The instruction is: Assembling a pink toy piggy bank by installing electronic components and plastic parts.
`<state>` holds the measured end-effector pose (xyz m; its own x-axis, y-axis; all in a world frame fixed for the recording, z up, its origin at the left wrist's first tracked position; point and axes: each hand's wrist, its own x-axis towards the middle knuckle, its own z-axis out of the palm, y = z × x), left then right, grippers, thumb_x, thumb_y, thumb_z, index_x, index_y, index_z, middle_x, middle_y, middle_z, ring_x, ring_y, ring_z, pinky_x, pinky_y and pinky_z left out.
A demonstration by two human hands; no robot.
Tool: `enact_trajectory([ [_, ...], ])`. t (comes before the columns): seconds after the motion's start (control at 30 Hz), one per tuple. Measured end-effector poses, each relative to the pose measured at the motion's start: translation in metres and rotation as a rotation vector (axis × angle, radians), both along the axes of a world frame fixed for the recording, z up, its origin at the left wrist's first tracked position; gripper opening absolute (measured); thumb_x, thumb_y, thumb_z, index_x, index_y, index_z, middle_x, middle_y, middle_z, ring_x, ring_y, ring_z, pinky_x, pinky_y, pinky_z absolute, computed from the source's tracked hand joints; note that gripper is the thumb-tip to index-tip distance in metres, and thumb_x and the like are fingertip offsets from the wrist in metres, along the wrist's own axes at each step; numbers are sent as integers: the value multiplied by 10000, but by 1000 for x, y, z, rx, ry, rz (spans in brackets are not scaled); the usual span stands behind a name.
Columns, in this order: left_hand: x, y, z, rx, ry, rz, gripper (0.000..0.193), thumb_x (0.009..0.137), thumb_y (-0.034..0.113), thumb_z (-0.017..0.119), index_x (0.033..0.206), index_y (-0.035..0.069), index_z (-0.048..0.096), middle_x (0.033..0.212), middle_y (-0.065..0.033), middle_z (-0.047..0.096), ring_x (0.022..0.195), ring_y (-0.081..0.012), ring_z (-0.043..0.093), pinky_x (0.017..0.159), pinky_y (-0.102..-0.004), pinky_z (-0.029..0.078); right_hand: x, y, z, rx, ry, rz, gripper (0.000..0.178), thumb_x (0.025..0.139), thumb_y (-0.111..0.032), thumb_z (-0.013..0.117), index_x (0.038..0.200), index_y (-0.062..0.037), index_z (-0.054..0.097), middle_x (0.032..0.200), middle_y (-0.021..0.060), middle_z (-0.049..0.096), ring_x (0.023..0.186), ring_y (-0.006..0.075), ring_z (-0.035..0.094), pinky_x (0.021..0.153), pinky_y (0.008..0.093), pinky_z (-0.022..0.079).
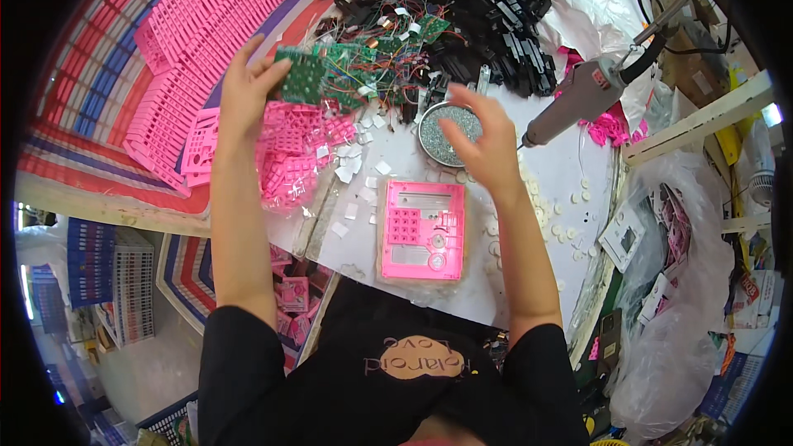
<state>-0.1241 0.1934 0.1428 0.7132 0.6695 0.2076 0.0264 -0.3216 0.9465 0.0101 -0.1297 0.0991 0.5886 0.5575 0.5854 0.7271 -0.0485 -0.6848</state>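
Observation:
My left hand (245, 91) pinches a green circuit board (301, 77) by its edge, at the near side of a heap of wired boards. Over a round metal dish (421, 134) of small silvery screws (446, 128) is my right hand (489, 136), its thumb and forefinger apart with nothing visible between them. Between my forearms, a pink plastic housing (421, 260) lies on the white tabletop. It has a block of pink keys (404, 226) and round openings inside.
A grey electric screwdriver (570, 106) hangs at the right. Pink housings (178, 91) fill a striped container on the left. Black plastic parts (487, 25) are piled at the back. Bagged pink key pieces (293, 149), white squares (347, 167) and pale discs (541, 213) lie around the housing.

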Motion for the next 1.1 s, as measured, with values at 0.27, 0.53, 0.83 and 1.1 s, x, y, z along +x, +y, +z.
enact_trajectory([
  [0.27,-52,-72,18,-243,-132,-78,515,861,-34,672,1298,-37,399,894,-83,659,758,-119,636,659,-229,512,-50,-12,15,-66,343,255,189,852,-151,704,976,-8,716,797,73,708,723,156,673,686,294,518],
  [0.53,-82,-162,4,-331,-303,-293,539,822,-141,643,1253,49,382,977,-75,571,919,-137,618,756,-255,558,-55,-12,7,123,971,639,195,910,-148,682,1017,14,695,895,28,656,843,83,588,760,248,491],
  [0.83,-76,-182,-29,-697,-284,-445,329,1000,264,538,1213,22,477,1115,-129,595,1086,-216,599,992,-370,466,-55,-30,9,123,964,674,154,885,-31,685,1028,26,677,993,61,662,943,126,619,837,286,511],
  [1.1,-82,-176,-55,-1134,60,-887,463,999,403,534,1211,-6,576,1026,-113,667,898,-184,650,750,-311,498,-29,-20,25,120,177,733,202,804,-14,676,1000,-26,724,1024,80,687,994,216,622,882,358,477],
])
